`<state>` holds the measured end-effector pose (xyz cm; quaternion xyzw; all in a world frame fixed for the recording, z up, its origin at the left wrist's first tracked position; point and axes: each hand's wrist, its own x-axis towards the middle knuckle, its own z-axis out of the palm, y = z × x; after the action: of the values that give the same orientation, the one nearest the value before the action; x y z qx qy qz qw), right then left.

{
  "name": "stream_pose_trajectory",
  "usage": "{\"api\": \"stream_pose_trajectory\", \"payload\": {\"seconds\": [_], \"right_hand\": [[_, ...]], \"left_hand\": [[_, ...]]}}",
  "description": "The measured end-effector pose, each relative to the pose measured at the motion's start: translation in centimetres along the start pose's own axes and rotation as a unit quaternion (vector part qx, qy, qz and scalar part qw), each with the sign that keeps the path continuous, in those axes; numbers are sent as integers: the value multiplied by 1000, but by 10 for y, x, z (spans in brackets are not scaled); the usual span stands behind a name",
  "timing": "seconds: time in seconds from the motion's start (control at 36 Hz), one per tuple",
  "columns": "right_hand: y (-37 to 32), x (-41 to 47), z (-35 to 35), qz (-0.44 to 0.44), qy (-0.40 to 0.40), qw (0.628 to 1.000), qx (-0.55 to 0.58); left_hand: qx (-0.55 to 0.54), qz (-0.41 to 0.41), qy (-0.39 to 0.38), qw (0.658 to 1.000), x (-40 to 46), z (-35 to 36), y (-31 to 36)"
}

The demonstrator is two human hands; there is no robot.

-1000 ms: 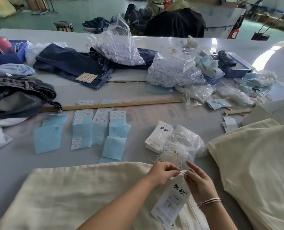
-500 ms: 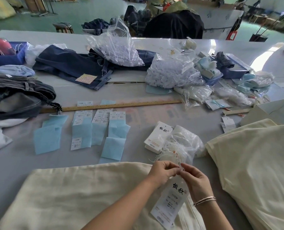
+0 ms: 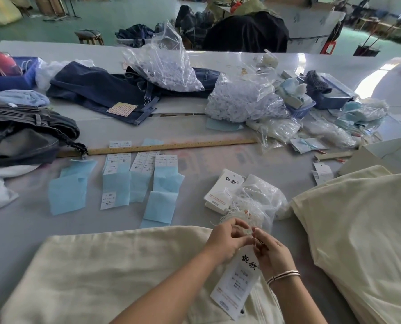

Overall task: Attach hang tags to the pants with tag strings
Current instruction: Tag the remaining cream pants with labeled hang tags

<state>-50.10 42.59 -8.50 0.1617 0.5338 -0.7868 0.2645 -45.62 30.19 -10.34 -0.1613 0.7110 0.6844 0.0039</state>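
Cream pants (image 3: pixel 106 274) lie flat on the table in front of me. A white hang tag (image 3: pixel 237 284) with black characters rests on them at the waistband. My left hand (image 3: pixel 227 242) and my right hand (image 3: pixel 271 253) meet just above the tag's top edge, both pinching a thin white tag string (image 3: pixel 253 235). A clear bag of loose tag strings (image 3: pixel 255 202) sits just beyond my hands, beside a small stack of hang tags (image 3: pixel 223 192).
A second pile of cream pants (image 3: pixel 363 235) lies at the right. Blue sheets with size stickers (image 3: pixel 134 181) lie left of centre below a wooden ruler (image 3: pixel 171 146). Dark jeans (image 3: pixel 96 90), plastic bags (image 3: pixel 239 99) and clutter fill the far side.
My hands have drawn closer together and shifted slightly up, working the string at the tag's top. The tag stays on the pants.
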Motion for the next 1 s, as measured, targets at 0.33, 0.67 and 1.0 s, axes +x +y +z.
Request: {"api": "stream_pose_trajectory", "payload": {"seconds": [0.33, 0.67, 1.0], "right_hand": [[4, 1, 1, 61, 11, 997, 50], [5, 1, 2, 63, 15, 995, 81], [5, -1, 2, 53, 6, 996, 71]], "left_hand": [[131, 99, 45, 985, -5, 5, 12], [159, 96, 55, 981, -8, 6, 18], [182, 106, 64, 976, -7, 7, 18]]}}
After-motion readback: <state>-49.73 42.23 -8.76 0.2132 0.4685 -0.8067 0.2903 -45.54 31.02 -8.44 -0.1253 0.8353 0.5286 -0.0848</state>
